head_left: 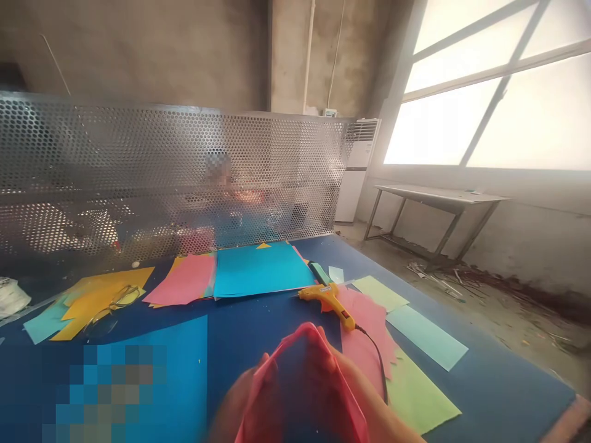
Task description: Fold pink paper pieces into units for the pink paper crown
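A pink-red sheet of paper [310, 331] stands bent into a peaked, open shape close in front of me. My left hand [234, 397] is closed on its left side, with a fingertip showing over the edge. My right hand [367, 391] grips its right side, fingers near the peak. The lower end of the paper runs out of the picture. Just beyond my right hand lies a yellow glue gun [330, 300] on torn pink paper [367, 326], its dark cord trailing toward me. Blue paper [187, 363] is spread to the left of my left hand.
Bright blue sheets [258, 271], pink sheets [184, 281] and yellow paper [104, 295] with glasses [122, 298] lie across the table. Pale green sheets [420, 391] are at right. A perforated metal screen [152, 160] borders the far edge; a person sits behind it.
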The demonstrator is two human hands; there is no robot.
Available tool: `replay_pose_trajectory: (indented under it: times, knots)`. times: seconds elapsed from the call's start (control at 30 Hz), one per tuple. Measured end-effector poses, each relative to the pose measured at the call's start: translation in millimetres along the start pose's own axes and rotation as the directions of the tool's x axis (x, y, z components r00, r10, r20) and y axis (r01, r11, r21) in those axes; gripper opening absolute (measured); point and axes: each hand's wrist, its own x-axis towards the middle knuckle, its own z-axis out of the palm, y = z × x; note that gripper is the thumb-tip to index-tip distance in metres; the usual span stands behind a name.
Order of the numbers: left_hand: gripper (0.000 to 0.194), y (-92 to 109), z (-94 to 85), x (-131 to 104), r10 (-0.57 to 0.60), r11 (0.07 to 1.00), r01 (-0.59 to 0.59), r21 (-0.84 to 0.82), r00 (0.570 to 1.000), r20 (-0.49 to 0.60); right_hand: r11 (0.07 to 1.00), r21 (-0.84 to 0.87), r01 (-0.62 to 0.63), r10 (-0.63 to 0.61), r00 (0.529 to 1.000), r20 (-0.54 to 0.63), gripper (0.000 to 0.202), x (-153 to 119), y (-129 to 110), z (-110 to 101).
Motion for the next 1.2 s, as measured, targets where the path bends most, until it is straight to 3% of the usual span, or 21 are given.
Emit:
replay_pose_trajectory:
  times: [0.17,0.33,0.43,0.6,0.73,0.83,0.93,1.0,1.07,1.1,1.2]
  knots:
    - [0.028,11.2,6.4,-3.0,0.121,0.991,-0.118,-0.058,0.992,0.042,0.985,0.158,0.064,-0.058,0.997,-0.041,0.051,-8.5,-6.1,0.8]
    - [0.035,5.9,34.8,-7.4,0.099,0.987,-0.092,-0.129,0.994,0.043,0.951,0.212,0.223,-0.199,0.971,-0.13,0.049,-12.2,-13.2,-8.1]
    - [0.038,6.7,49.0,-14.1,0.113,0.981,-0.11,-0.159,0.994,0.009,0.963,0.192,0.19,-0.162,0.975,-0.152,0.046,-10.4,-9.6,-13.1]
    - [0.042,15.5,53.7,-18.4,0.119,0.983,-0.131,-0.126,0.988,-0.096,0.997,0.057,0.05,-0.039,0.985,-0.168,0.059,-2.7,11.9,-26.8]
    - [0.045,11.3,55.8,-21.1,0.084,0.994,-0.092,-0.057,0.987,-0.136,0.99,-0.139,0.04,-0.066,0.981,-0.185,0.056,-5.9,26.9,-33.9]
    - [0.047,9.4,57.8,-21.5,0.053,0.998,-0.048,0.028,0.98,-0.191,0.936,-0.35,0.045,-0.124,0.971,-0.205,0.04,-14.0,21.3,-33.0]
    - [0.044,16.7,54.4,-15.6,0.067,0.988,-0.026,0.155,0.961,-0.267,0.776,-0.618,0.126,-0.31,0.93,-0.199,0.028,-14.1,-9.3,-35.9]
    - [0.042,26.0,49.2,-10.5,0.108,0.959,-0.017,0.283,0.944,-0.311,0.582,-0.797,0.163,-0.488,0.854,-0.182,0.026,-5.8,-39.6,-43.5]
    - [0.036,36.7,44.1,-8.3,0.176,0.895,-0.014,0.447,0.93,-0.322,0.379,-0.919,0.111,-0.622,0.766,-0.164,0.031,7.3,-68.8,-55.0]
    - [0.032,41.8,42.2,-9.0,0.212,0.847,-0.002,0.531,0.918,-0.335,0.289,-0.956,0.054,-0.648,0.746,-0.154,0.03,14.5,-80.7,-61.4]
    - [0.045,55.1,41.8,-17.3,0.283,0.686,0.06,0.725,0.896,-0.342,0.034,-0.995,-0.095,-0.667,0.739,-0.093,0.03,34.8,-100.2,-80.0]
